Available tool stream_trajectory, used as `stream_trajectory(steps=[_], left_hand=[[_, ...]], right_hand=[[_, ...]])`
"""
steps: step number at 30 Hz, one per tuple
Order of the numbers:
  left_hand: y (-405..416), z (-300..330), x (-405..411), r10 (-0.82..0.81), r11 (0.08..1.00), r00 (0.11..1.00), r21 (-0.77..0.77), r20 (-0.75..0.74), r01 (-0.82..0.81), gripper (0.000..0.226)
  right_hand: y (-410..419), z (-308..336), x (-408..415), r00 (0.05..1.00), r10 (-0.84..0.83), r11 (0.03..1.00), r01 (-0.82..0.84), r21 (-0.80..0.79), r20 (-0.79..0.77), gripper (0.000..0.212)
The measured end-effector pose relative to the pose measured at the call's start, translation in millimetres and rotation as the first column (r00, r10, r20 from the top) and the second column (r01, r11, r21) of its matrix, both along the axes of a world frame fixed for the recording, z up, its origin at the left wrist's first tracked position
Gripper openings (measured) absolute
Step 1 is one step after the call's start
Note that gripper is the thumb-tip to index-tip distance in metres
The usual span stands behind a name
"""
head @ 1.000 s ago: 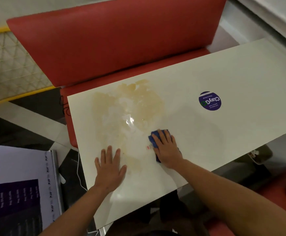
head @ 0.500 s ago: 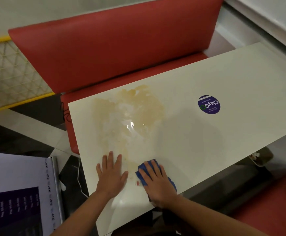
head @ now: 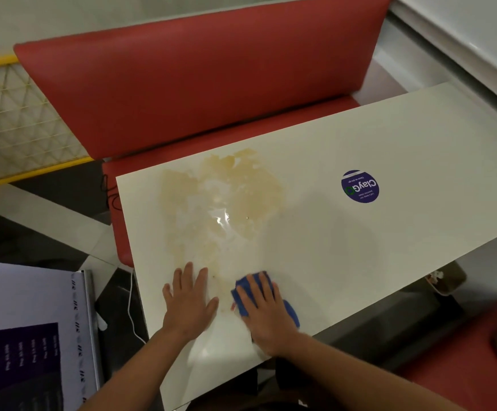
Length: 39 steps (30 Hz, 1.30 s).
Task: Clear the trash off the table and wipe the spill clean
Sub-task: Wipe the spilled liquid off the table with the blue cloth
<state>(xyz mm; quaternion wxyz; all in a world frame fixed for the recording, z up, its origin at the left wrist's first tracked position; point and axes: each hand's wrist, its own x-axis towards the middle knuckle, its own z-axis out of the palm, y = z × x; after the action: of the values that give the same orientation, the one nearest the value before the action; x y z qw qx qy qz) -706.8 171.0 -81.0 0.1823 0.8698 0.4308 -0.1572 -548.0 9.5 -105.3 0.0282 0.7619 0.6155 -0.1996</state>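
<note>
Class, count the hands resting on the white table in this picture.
2. The left hand lies flat on the table near its front edge; the right hand beside it presses a blue cloth. None seems hidden.

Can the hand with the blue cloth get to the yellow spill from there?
Probably yes: the right hand presses the blue cloth flat beside the yellowish spill, with only bare tabletop between.

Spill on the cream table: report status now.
Left hand flat on cream table. Right hand pressing blue cloth near the front edge. Brownish spill mostly unwiped. No trash visible.
</note>
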Motion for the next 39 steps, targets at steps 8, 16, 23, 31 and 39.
stream_trajectory(steps=[8,16,23,31,39], left_hand=[[1,2,0,0.003,1.0,1.0,-0.028,0.002,-0.003,0.076],[1,4,1,0.002,1.0,1.0,-0.023,0.001,-0.002,0.075],[1,-2,-1,0.0,1.0,1.0,-0.026,0.005,0.0,0.077],[2,2,-1,-0.01,0.999,1.0,-0.051,0.01,0.011,0.076],[1,2,0,-0.002,0.999,1.0,-0.044,0.024,0.003,0.076]], right_hand=[[21,5,32,0.988,0.147,0.989,-0.146,-0.019,0.058,0.059],[101,9,74,0.983,-0.169,0.977,0.177,-0.116,0.076,0.064],[5,8,26,0.992,0.129,0.99,-0.129,-0.057,0.001,0.09],[62,5,93,0.999,-0.032,0.999,0.032,-0.001,0.042,0.069],[89,6,84,0.983,-0.156,0.987,0.151,0.057,0.102,0.068]])
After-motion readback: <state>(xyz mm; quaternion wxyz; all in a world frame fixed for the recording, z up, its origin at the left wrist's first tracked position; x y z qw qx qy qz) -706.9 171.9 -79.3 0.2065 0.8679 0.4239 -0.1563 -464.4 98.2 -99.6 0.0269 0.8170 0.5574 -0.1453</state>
